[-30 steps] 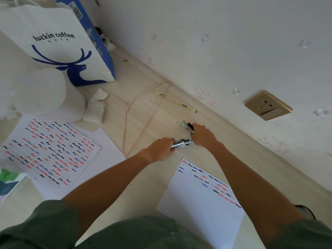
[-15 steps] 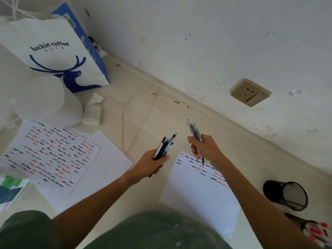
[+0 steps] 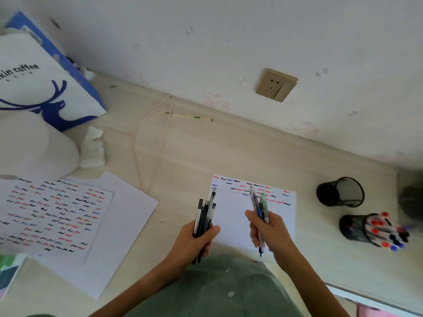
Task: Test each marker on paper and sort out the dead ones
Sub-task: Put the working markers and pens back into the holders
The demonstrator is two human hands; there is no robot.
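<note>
Both hands have drawn back: left hand (image 3: pixel 194 239) grips dark pens (image 3: pixel 203 216) upright; right hand (image 3: pixel 267 232) grips pale ones (image 3: pixel 259 207) directly above squiggle-marked white sheet (image 3: pixel 231 216) (nearer for testing).

A bundle of dark pens (image 3: pixel 203 216) stands upright in the left hand (image 3: pixel 196 242), near the sheet's left edge. Three pale pens (image 3: pixel 259 208) rise from the right hand (image 3: pixel 266 232), over the test sheet (image 3: pixel 231 216), whose far end carries red, blue and black squiggles.
</note>
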